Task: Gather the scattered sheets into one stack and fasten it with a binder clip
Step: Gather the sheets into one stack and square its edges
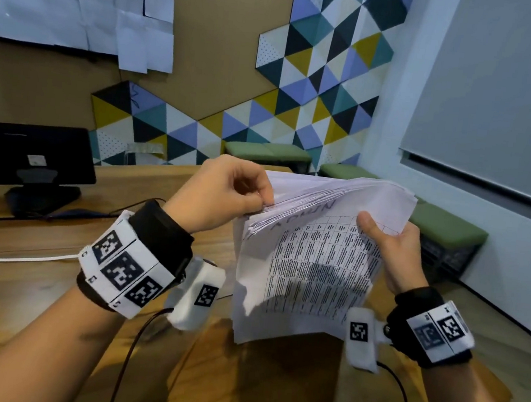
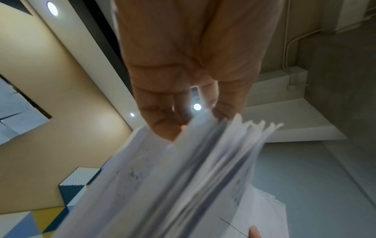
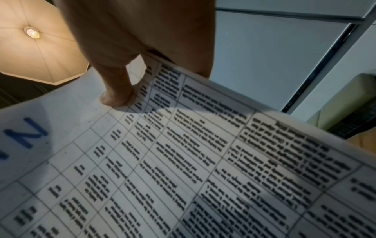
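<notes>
A thick stack of white sheets (image 1: 309, 270) is held up in the air above the wooden table (image 1: 43, 237), its front sheet printed with a table of text. My left hand (image 1: 226, 190) pinches the upper left corner of the stack, where the sheet edges (image 2: 203, 161) fan out. My right hand (image 1: 389, 245) grips the right edge, thumb (image 3: 116, 96) pressed on the printed front sheet (image 3: 183, 161), fingers behind. No binder clip shows in any view.
A black monitor (image 1: 31, 155) stands on the table at the left, with a white cable (image 1: 15, 259) and a dark cable (image 1: 140, 205) running across the wood. Green benches (image 1: 446, 228) line the wall at the right.
</notes>
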`<action>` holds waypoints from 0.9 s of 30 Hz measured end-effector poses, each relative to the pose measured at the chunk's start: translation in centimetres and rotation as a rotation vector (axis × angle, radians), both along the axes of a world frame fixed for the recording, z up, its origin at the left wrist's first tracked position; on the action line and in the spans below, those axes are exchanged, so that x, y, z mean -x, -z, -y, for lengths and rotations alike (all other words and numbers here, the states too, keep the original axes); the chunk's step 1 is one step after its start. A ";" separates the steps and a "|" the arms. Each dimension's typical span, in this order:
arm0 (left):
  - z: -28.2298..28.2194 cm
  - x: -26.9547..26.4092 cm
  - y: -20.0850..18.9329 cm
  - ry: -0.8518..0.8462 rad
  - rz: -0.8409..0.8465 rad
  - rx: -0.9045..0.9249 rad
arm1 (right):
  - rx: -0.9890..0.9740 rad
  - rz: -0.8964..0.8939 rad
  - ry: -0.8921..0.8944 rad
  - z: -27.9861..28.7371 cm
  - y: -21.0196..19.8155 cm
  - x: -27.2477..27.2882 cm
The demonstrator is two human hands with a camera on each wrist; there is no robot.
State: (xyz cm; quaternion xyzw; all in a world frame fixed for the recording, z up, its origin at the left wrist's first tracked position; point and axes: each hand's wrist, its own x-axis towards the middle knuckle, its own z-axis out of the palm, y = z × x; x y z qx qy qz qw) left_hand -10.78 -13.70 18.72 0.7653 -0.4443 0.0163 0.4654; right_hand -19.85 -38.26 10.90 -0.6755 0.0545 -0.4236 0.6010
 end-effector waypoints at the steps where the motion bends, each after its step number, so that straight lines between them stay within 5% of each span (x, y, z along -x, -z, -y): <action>1: 0.2 0.0 0.0 -0.030 0.010 0.001 | -0.007 0.007 -0.010 -0.2 0.0 0.1; 11: 0.9 -0.3 0.3 -0.179 0.130 -0.052 | 0.003 0.000 -0.047 -0.4 0.1 0.6; 17: 0.5 -1.2 0.7 -0.178 0.135 0.111 | 0.004 0.017 -0.051 -0.1 0.2 0.6; 23: 0.1 -1.5 1.5 0.080 -0.193 0.377 | -0.048 0.024 -0.034 0.3 0.1 0.6; 27: 0.8 -1.5 2.3 0.129 -0.201 0.360 | -0.083 0.005 0.028 0.7 0.3 0.0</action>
